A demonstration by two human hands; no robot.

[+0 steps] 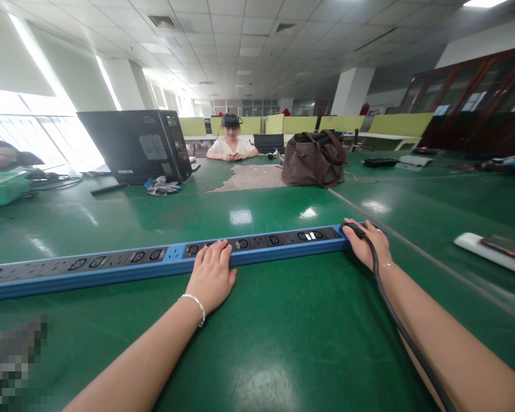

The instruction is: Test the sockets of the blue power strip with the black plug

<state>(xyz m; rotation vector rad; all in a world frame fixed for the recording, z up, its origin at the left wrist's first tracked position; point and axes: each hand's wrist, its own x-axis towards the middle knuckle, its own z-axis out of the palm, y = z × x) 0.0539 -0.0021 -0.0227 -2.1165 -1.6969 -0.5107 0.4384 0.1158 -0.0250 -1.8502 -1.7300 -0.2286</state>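
A long blue-and-black power strip [266, 245] with several sockets lies across the green table in front of me, running out of view on the left. My left hand [212, 274] is laid over its middle, fingers closed across the top to the far edge and thumb on the near side. At the right end, my right hand [369, 243] grips the strip where a thick black cable [380, 280] comes out. That cable runs back along my right forearm. Part of the strip's end is hidden under the right fingers.
Behind the strip stand a black computer case [133, 146], gray-blue work gloves [163, 186] and a brown bag [313, 159]. A green basket [4, 191] sits at far left. A white bar-shaped object [493, 254] lies right. A person [232, 143] sits across the table [274, 320].
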